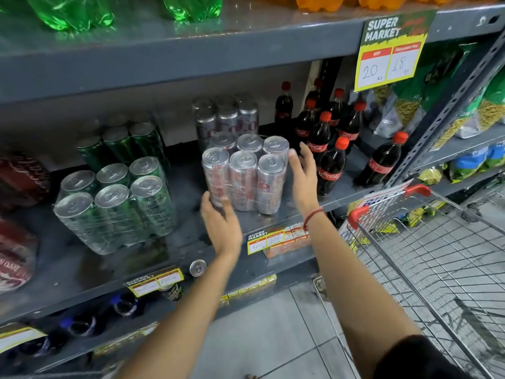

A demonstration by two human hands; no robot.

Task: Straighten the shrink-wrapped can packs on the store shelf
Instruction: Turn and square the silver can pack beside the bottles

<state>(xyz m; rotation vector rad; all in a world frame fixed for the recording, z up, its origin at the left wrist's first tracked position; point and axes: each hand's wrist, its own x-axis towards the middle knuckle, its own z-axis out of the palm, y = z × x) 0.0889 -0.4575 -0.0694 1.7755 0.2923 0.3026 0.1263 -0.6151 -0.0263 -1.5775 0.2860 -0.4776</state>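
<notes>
A shrink-wrapped pack of silver cans (pixel 246 170) stands near the front of the grey shelf (pixel 191 242), turned slightly askew. My left hand (pixel 220 222) rests flat against its lower left corner, fingers spread. My right hand (pixel 302 176) is open beside the pack's right side, close to it or just touching. A second silver pack (pixel 226 119) stands behind it. To the left sits a shrink-wrapped pack of green cans (pixel 117 203), with another green pack (pixel 123 146) behind.
Cola bottles (pixel 330 151) with red caps crowd the shelf right of my right hand. Red packs (pixel 16 214) lie at the far left. A wire shopping cart (pixel 437 255) stands at the lower right. Price tags (pixel 276 239) hang on the shelf edge.
</notes>
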